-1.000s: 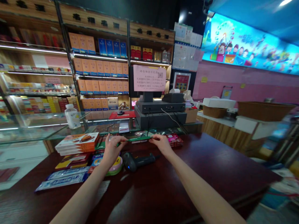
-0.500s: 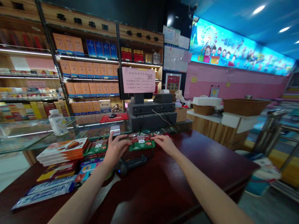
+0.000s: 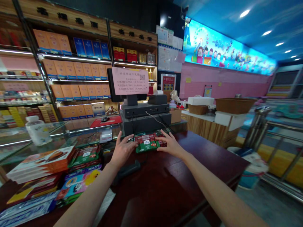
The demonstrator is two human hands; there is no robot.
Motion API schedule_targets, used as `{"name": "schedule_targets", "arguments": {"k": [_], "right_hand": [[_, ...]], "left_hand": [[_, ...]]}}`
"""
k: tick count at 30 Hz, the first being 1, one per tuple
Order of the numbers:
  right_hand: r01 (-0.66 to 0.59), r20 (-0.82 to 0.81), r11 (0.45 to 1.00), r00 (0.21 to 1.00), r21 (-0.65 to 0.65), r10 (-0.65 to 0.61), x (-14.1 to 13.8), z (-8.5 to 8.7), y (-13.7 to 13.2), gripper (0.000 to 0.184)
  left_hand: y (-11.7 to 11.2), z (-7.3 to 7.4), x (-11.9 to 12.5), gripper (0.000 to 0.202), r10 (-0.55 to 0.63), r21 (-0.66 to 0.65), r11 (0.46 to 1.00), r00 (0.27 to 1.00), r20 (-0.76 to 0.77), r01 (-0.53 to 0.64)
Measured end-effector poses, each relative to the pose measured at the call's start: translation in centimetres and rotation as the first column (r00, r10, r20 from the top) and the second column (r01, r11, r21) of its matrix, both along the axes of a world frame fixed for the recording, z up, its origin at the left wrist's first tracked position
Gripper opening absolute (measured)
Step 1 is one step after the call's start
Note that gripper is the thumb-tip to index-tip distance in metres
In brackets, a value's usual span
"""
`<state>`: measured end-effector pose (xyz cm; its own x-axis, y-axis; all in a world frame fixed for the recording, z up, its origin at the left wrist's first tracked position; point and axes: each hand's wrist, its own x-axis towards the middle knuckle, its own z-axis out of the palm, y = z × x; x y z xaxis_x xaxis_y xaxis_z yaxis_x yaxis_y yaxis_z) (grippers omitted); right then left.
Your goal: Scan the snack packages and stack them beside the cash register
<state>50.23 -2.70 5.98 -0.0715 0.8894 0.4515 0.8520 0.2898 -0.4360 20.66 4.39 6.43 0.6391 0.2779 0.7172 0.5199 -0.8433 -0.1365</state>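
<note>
A green and dark red wrapped chocolate bar (image 3: 147, 145) lies between my hands at the back of the dark wooden counter. My left hand (image 3: 124, 148) has its fingertips at the bar's left end, with the index finger raised. At the right end my right hand (image 3: 171, 145) grips with thumb and fingers, the others spread. Behind and right of it more red wrapping shows, partly covered by my fingers. A black barcode scanner (image 3: 127, 170) rests by my left wrist, partly hidden by the forearm. Similar green and red bars (image 3: 86, 156) are stacked to the left.
White and orange boxes (image 3: 44, 164), blue-white sachets (image 3: 30, 205) and colourful packets (image 3: 79, 184) cover the counter's left part. A bottle (image 3: 38, 130) stands on the glass case. Behind my hands is the cash register (image 3: 145, 110); a bin (image 3: 251, 170) stands right.
The view has turned to the right, so the shelves and stacks sit further left. Both hands remain at the chocolate bar's ends; the right hand's fingers are more spread.
</note>
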Motion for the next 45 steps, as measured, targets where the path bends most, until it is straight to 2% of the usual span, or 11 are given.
{"name": "schedule_targets", "arguments": {"k": [5, 11, 19, 29, 39, 45], "right_hand": [[0.047, 0.025, 0.999, 0.999, -0.024, -0.046, 2.8, -0.2, 0.7, 0.058], [0.083, 0.003, 0.993, 0.997, -0.086, -0.083, 5.6, -1.2, 2.0, 0.058], [0.084, -0.023, 0.981, 0.996, -0.175, -0.089, 8.2, -2.7, 4.4, 0.061], [0.096, -0.044, 0.969, 0.993, -0.228, -0.109, 8.9, -4.1, 6.2, 0.062], [0.101, -0.083, 0.958, 0.988, -0.269, -0.127, 9.1, -5.3, 6.7, 0.064], [0.097, -0.094, 0.941, 0.986, -0.323, -0.134, 8.9, -5.3, 6.5, 0.066]], "left_hand": [[1.0, -0.1, 3.6, 0.025, 0.002, -0.029, 1.0, 1.0, -0.003, -0.002], [2.9, -1.3, 7.6, 0.022, -0.003, -0.044, 0.999, 1.0, -0.012, 0.003], [5.5, -2.6, 10.9, 0.023, -0.027, -0.094, 0.995, 1.0, -0.014, 0.026], [7.7, -4.5, 12.1, 0.022, -0.008, -0.081, 0.997, 1.0, -0.026, 0.006], [7.9, -5.5, 12.3, 0.021, -0.009, -0.074, 0.997, 0.999, -0.051, 0.005], [7.7, -5.7, 12.1, 0.023, -0.01, -0.115, 0.993, 0.998, -0.063, 0.002]]}}
